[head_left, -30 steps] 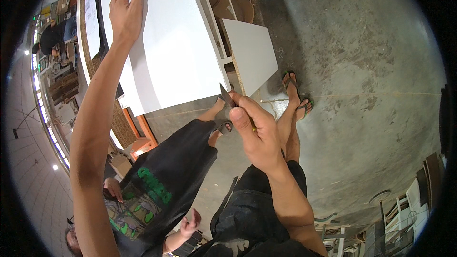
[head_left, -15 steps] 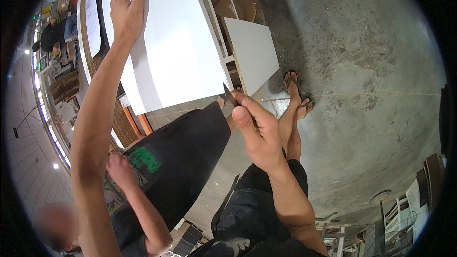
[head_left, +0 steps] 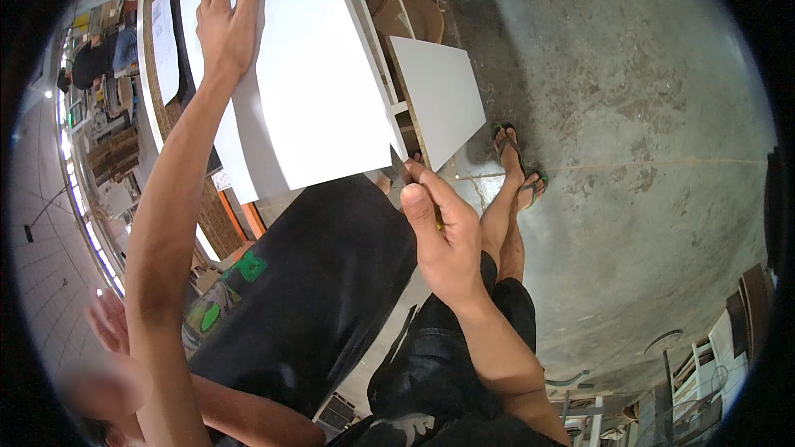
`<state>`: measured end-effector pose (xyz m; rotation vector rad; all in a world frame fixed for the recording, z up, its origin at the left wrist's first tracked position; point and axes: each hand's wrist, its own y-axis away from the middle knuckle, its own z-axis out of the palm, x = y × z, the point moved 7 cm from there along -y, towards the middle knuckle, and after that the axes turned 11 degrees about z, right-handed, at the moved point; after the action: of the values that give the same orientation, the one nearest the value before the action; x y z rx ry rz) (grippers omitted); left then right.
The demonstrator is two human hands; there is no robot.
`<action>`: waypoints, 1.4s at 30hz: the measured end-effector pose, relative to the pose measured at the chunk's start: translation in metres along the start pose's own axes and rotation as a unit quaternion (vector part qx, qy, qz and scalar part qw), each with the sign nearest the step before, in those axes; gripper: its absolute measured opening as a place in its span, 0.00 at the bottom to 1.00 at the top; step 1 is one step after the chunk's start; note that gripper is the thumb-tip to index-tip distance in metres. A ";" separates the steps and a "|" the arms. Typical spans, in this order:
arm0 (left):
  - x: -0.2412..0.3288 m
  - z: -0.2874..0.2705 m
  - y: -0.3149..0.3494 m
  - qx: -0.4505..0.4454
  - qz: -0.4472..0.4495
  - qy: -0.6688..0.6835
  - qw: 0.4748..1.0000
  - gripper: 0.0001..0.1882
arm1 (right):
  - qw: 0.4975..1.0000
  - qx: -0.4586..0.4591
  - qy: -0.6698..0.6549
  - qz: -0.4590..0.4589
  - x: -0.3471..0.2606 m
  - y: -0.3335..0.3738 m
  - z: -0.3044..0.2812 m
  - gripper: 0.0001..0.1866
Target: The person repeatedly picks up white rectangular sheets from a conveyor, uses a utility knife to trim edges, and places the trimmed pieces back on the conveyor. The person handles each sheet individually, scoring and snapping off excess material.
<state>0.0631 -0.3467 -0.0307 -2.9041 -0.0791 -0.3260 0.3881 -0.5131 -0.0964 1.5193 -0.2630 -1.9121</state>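
A large white board (head_left: 306, 74) lies in front of me, its corner pointing toward my right hand. My left hand (head_left: 225, 29) rests on the board near its far left part, fingers stretched out. In my right hand (head_left: 447, 236) is a knife (head_left: 402, 167) with a short, dark, pointed blade, gripped between thumb and fingers. The blade's tip is at the board's near right corner; whether it touches the edge I cannot tell. Most of the handle is hidden in my fist, with a bit of yellow showing.
Close on my left stands another person in dark shorts (head_left: 331, 248), one hand (head_left: 108, 320) raised. A smaller white panel (head_left: 439, 87) leans beside the table, next to a round brown container (head_left: 418, 16). A paper sheet (head_left: 164, 45) lies left of the board. Concrete floor (head_left: 621, 116) extends right.
The other person has shifted closer, their hand now raised higher at the left. My left hand stays on the board, and the knife is still at the corner with slight movement.
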 end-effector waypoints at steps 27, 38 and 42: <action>0.026 -0.021 0.021 0.042 -0.071 0.054 0.995 0.35 | 0.994 0.026 -0.021 0.108 0.001 -0.026 -0.042 0.10; 0.024 -0.009 0.021 0.013 -0.102 0.015 0.995 0.36 | 0.962 -0.081 0.258 -0.031 -0.060 -0.029 -0.030 0.19; 0.058 0.010 0.017 -0.025 -0.166 -0.039 0.985 0.44 | 0.948 -0.088 0.300 -0.057 -0.066 -0.025 -0.027 0.15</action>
<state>0.1232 -0.3594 -0.0309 -2.9463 -0.5787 -0.2700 0.4098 -0.4471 -0.0663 1.9309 0.2653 -1.4152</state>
